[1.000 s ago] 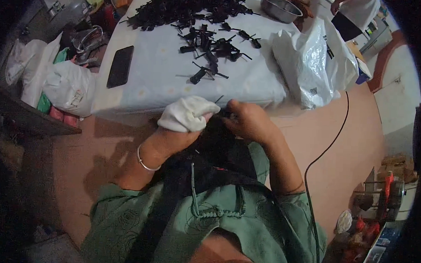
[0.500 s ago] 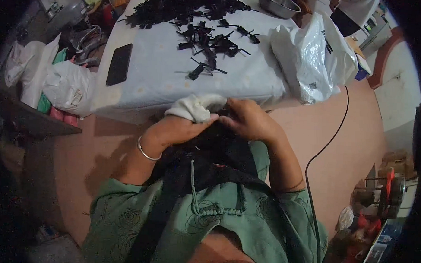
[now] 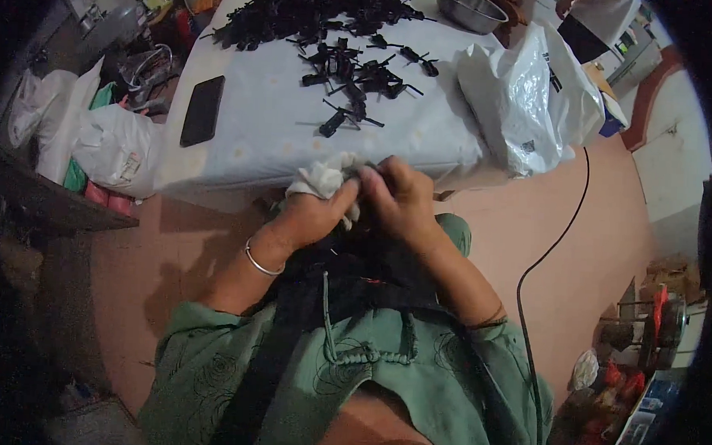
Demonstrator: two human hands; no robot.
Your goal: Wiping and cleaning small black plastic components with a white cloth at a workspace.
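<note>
A bunched white cloth, limp like a fabric glove, is gathered over the fingers of my left hand. The thumb of that hand presses against it, and a loose fold hangs below. My right hand is closed at the cloth's greyish right end, its thumb and fingers pinched together. Whether something small lies inside the folds is hidden. Both hands meet in front of the near edge of the table. Just beyond them on the tabletop lies a small black plastic part with thin arms.
Farther back is a large heap of similar black parts, with a smaller cluster before it. A black phone lies at left. A metal bowl and white plastic sack stand at right. A black cable hangs nearby.
My right hand has turned more upright, its fingers pinching higher on the cloth. My left hand has shifted slightly right, and the cloth is more crumpled, with a fold now hanging down.
</note>
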